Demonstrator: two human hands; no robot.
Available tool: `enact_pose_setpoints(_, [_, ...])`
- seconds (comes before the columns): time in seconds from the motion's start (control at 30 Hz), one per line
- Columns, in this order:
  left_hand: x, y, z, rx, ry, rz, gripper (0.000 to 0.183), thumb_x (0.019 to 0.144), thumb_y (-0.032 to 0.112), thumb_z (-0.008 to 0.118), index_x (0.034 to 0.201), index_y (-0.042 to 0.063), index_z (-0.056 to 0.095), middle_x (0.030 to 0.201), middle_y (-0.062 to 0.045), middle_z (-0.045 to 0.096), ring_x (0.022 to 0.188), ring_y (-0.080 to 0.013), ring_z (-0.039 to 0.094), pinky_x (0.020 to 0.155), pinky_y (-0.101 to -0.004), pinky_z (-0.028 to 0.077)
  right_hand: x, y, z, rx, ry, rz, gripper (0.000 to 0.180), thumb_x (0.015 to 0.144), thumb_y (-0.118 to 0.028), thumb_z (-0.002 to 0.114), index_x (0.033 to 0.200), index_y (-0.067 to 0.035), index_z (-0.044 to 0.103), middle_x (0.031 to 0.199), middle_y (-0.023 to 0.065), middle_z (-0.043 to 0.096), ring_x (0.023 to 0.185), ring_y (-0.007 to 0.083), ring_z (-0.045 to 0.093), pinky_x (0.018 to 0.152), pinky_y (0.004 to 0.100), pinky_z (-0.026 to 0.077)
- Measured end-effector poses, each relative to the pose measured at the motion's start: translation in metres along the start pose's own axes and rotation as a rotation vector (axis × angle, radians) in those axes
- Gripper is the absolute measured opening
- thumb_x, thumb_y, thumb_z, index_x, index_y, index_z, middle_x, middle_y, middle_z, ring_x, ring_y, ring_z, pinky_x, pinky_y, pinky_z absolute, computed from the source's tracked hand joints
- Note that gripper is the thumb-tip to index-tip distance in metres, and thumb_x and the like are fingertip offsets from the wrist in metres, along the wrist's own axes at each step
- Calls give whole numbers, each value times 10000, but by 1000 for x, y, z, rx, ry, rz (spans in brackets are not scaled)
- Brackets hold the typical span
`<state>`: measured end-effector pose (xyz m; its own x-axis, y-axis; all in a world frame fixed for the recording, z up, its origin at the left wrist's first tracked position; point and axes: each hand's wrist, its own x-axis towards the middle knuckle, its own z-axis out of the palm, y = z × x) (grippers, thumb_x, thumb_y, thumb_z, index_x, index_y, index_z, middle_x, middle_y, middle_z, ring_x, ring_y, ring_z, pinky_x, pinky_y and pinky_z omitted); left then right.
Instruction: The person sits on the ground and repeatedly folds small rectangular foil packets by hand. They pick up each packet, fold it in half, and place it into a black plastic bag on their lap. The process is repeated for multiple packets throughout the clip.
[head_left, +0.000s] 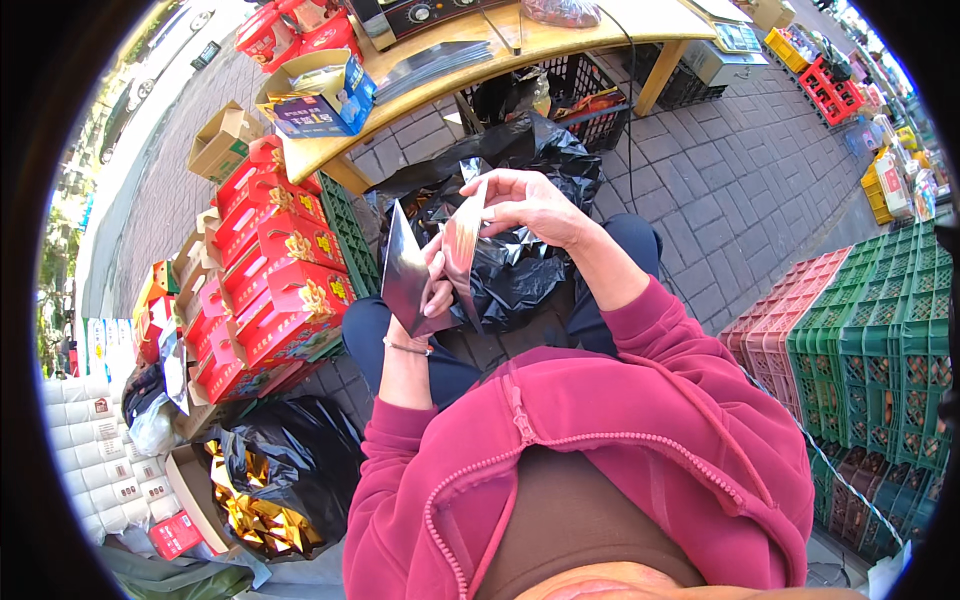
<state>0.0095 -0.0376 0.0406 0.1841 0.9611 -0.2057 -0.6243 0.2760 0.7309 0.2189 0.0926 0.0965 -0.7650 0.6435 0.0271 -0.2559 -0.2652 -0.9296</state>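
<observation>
Between the left thumb and fingers is a shiny silver foil sheet (405, 274), tilted up on edge; whether it is one sheet or a thin stack I cannot tell. My left hand (437, 289) also reaches with its fingertips to a second foil sheet (463, 244), which mirrors pinkish and orange tones. At that sheet's upper edge, my right hand (529, 206) pinches it between thumb and fingers. Both hands are above an opened black plastic bag (517, 289) lying between the knees, with some shiny foil pieces showing in it.
A wooden table (442, 82) ahead carries a fan of silver sheets (435, 67) and a blue carton (322, 97). Red gift boxes (277, 285) are stacked at left, above a black bag of gold foil pieces (262, 510). Green plastic crates (862, 352) stand at right.
</observation>
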Motion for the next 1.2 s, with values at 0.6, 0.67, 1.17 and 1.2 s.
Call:
enact_pose_setpoints(0.6, [-2, 6, 8, -6, 29, 26, 531, 1041, 214, 447, 1492, 11, 254, 799, -52, 620, 335, -32, 375, 313, -178, 258, 0, -5, -2, -16, -25, 3, 383, 811, 26, 661, 1190, 8, 607, 1086, 110, 673, 986, 177, 661, 838, 300, 557])
enact_pose_setpoints(0.67, [-1, 7, 9, -16, -3, 22, 523, 1044, 214, 439, 1490, 9, 257, 785, -53, 617, 336, -31, 376, 312, -177, 255, -1, -4, -2, -5, -4, 2, 374, 810, 28, 656, 1180, 15, 609, 1076, 109, 676, 976, 175, 664, 835, 298, 558])
enact_pose_setpoints(1.17, [5, -4, -2, 621, 349, 311, 289, 992, 85, 555, 1250, -35, 609, 1091, -54, 685, 959, -77, 607, 846, -223, 502, -4, 9, -1, -913, 283, -122, 434, 724, -123, 724, 1156, -152, 693, 643, 55, 592, 586, 154, 590, 588, 308, 479])
enact_pose_setpoints(1.2, [4, -4, -2, 725, 348, 364, 282, 986, 97, 569, 1235, -26, 620, 1053, -56, 696, 933, -70, 604, 824, -223, 501, -6, 8, -1, -929, 297, -132, 430, 730, -123, 718, 1158, -150, 693, 631, 53, 576, 575, 159, 583, 586, 306, 477])
